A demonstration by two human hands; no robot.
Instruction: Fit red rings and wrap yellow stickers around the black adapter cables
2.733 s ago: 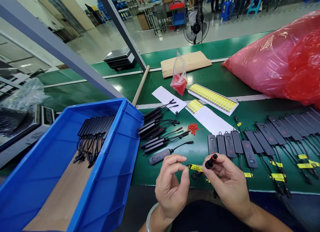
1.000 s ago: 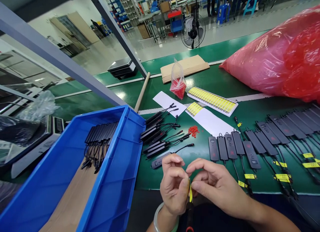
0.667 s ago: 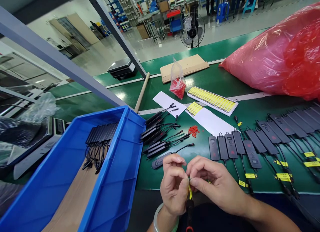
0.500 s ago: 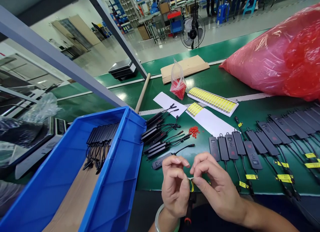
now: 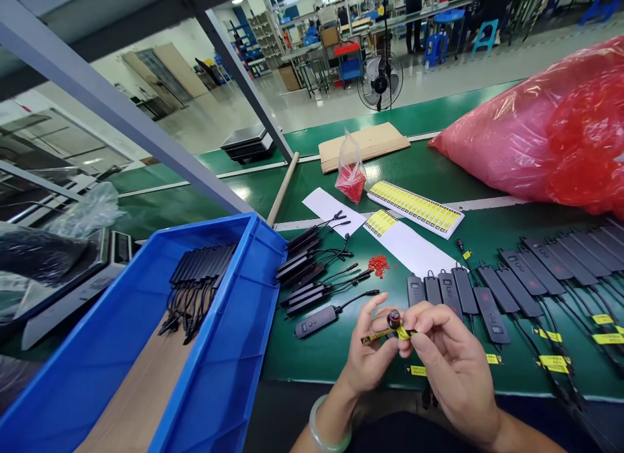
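Between my hands a black round cable connector (image 5: 394,318) points its end up toward me, with a red ring inside. Around its cable sits a yellow label (image 5: 404,333) with dark print, its ends sticking out to both sides. My left hand (image 5: 368,359) is closed on the connector from the left, fingers behind it. With thumb and fingers, my right hand (image 5: 455,368) pinches the right end of the label. Left of my hands lies a dark grey controller box (image 5: 316,322) with buttons and a short cable. Several similar boxes (image 5: 492,314) with yellow-tagged cables line up to the right.
A blue bin (image 5: 253,277) with a row of black boxes stands at left. Small red pieces (image 5: 378,266), a bag of red pieces (image 5: 351,180) and yellow label sheets (image 5: 416,206) lie beyond my hands. A large pink bag (image 5: 526,128) fills the far right.
Both hands have moved up and to the right. The connector end has risen between my fingers and now faces me; earlier it hung below them while they pinched a thin pale strip.
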